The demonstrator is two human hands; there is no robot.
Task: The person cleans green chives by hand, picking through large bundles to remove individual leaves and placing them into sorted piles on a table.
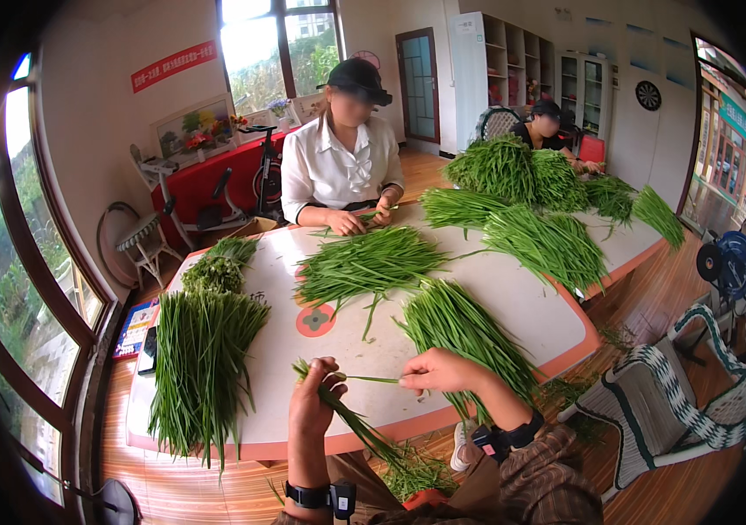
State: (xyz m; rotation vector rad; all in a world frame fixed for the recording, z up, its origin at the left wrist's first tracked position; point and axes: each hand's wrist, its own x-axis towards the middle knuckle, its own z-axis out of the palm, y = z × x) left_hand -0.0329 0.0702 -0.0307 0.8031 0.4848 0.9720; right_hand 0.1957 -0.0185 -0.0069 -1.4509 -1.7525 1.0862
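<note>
White table (348,352) beyond; left grip (310,404) closed round green bundle (362,430), right grip (444,371) pinching one blade (371,379) stretched between.

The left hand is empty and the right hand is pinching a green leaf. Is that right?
Not quite: the left hand isn't empty. The head view shows it holding a bunch of long green leaves. The right hand is indeed pinching a green leaf.

A red banner (173,66) on the wall at the upper left carries one line of pale writing. A dark written character (258,297) stands on the tabletop (373,372), left of centre. Beyond the glass at the right, a green sign (735,117) bears pale lettering. The tall cabinet's (471,66) small label (465,27) is too small to read.
</note>
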